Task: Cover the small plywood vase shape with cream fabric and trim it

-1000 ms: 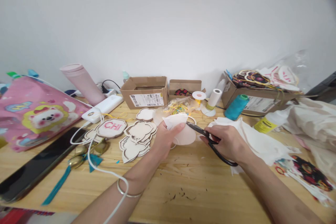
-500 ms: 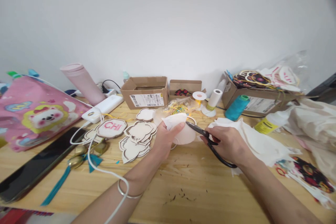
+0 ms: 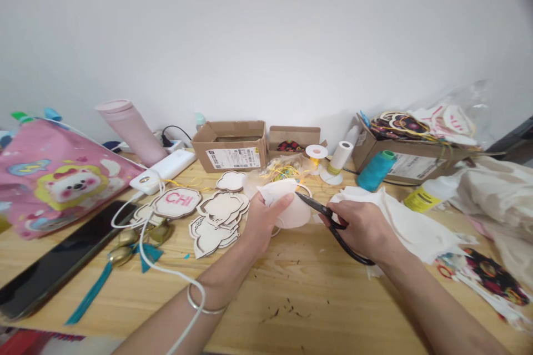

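the left hand grips a white fabric piece above the worktop, while the right hand has its fingers closed through black scissors whose blades touch the fabric's edge.

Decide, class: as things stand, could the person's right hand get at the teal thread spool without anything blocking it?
Probably yes, once freed. The right hand grips the black scissors, so it is occupied. The teal thread spool lies just beyond it, with only flat white fabric between.
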### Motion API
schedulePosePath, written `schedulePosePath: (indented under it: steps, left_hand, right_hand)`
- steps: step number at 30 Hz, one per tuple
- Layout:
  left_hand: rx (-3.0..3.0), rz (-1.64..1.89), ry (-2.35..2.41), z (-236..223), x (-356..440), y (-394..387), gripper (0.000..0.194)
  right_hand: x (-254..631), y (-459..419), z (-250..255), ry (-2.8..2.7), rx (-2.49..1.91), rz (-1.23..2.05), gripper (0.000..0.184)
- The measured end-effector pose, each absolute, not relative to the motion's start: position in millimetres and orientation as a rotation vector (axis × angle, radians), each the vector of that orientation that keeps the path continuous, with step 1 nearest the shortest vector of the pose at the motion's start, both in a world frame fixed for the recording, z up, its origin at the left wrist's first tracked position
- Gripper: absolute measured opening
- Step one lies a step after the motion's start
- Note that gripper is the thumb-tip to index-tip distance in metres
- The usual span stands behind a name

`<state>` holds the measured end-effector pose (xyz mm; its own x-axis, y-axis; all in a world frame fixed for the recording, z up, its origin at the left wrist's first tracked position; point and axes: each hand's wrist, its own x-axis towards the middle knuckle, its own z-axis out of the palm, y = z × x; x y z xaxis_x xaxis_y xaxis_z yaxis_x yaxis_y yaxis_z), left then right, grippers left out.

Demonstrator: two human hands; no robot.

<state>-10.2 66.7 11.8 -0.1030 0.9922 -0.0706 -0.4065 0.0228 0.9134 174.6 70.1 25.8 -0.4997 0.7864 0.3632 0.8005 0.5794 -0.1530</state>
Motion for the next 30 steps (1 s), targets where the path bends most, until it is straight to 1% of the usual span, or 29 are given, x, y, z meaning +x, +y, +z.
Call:
schedulePosePath:
  steps: [4, 6, 10, 14, 18, 21, 25, 30]
  left_hand:
    - [0.799, 1.423, 0.979, 12.5, -10.2, 66.5, 0.039]
    - [0.794, 1.417, 0.972, 12.1, -10.8, 66.6, 0.039]
    - [0.764, 1.425, 0.960, 10.9, -11.6, 66.9, 0.038]
    - [0.749, 1.426, 0.963, 12.0, -10.7, 67.2, 0.037]
    - [0.750, 1.428, 0.945, 14.3, -9.8, 66.8, 0.036]
    - [0.753, 1.417, 0.939, 14.5, -10.2, 66.4, 0.035]
    - [0.762, 1.411, 0.938, 13.0, -10.7, 66.3, 0.033]
    - [0.780, 1.415, 0.934, 12.0, -10.5, 66.4, 0.030]
  right_hand:
    - [175.7, 72.2, 25.4, -2.332, -1.247, 0.149, 0.030]
    - [177.3, 75.1, 23.9, -2.278, -1.243, 0.265, 0.032]
    - [180.6, 79.0, 22.2, -2.255, -1.239, 0.443, 0.023]
    - [180.7, 77.4, 26.6, -2.316, -1.207, 0.524, 0.018]
    - [177.5, 74.8, 30.1, -2.361, -1.178, 0.484, 0.020]
    - [174.7, 73.4, 29.1, -2.367, -1.227, 0.364, 0.015]
    - [172.3, 72.3, 27.8, -2.357, -1.246, 0.247, 0.020]
    - [171.9, 71.2, 28.3, -2.380, -1.249, 0.206, 0.020]
